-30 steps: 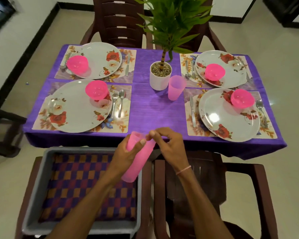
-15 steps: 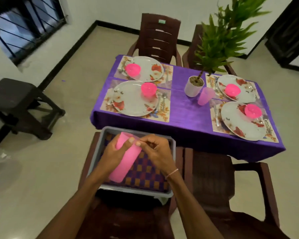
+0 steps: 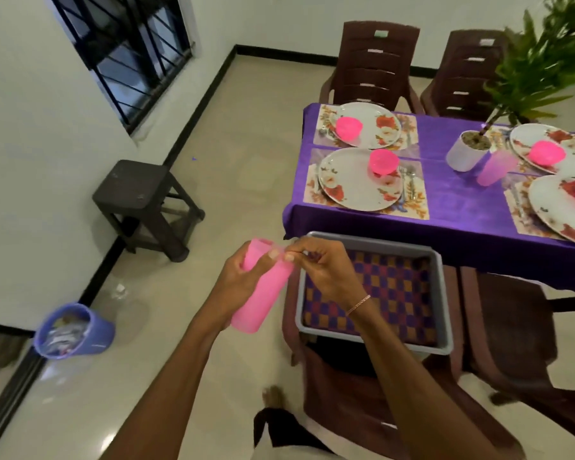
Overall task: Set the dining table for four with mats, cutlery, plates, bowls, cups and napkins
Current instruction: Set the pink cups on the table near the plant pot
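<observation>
2 hands (image 3: 241, 282) (image 3: 326, 273) grip pink cups (image 3: 263, 303).

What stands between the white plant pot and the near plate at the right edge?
A pink cup stands there, close beside the pot, short of the plate; the head view shows it.

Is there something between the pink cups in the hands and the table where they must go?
Yes. The grey tray on a chair lies between the pink cups, held by the left hand and pinched at the rim by the right hand, and the table. Above the tray nothing visible blocks the way.
</observation>
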`<state>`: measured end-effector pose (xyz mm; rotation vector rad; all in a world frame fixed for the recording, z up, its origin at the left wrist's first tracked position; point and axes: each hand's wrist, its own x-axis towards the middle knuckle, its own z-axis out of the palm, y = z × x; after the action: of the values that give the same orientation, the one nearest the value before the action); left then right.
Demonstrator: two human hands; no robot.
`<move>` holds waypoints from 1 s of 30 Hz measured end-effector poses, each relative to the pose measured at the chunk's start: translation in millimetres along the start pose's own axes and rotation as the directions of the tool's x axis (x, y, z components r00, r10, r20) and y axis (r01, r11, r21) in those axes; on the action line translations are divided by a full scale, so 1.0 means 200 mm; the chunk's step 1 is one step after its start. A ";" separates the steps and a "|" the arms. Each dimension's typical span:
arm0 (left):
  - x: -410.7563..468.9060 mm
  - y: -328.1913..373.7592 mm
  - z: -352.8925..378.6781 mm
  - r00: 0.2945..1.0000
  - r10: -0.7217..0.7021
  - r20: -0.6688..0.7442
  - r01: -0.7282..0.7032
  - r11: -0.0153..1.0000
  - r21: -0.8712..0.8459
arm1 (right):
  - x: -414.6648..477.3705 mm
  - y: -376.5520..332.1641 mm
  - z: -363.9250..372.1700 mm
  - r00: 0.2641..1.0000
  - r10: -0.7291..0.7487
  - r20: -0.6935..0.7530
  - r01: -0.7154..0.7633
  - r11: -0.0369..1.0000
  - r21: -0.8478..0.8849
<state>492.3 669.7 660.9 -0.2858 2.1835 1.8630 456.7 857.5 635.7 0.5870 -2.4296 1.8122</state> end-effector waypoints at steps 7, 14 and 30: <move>0.33 -0.02 -0.18 0.990 -0.027 0.140 0.016 0.997 0.078 | 0.30 0.13 0.05 0.991 0.076 -0.109 -0.073 0.997 0.039; 0.89 0.10 -0.28 0.977 -0.035 0.212 -0.008 0.980 0.200 | 0.65 0.38 0.12 0.925 0.266 -0.272 -0.195 0.945 0.261; 1.82 0.42 0.23 0.794 -0.018 0.608 -0.149 0.963 0.223 | 1.00 0.55 -0.31 0.620 0.450 -0.643 -0.350 0.892 0.286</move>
<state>124.0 733.8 617.5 0.4026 1.9436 1.3943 224.8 888.8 607.9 -0.6310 -1.9809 1.8583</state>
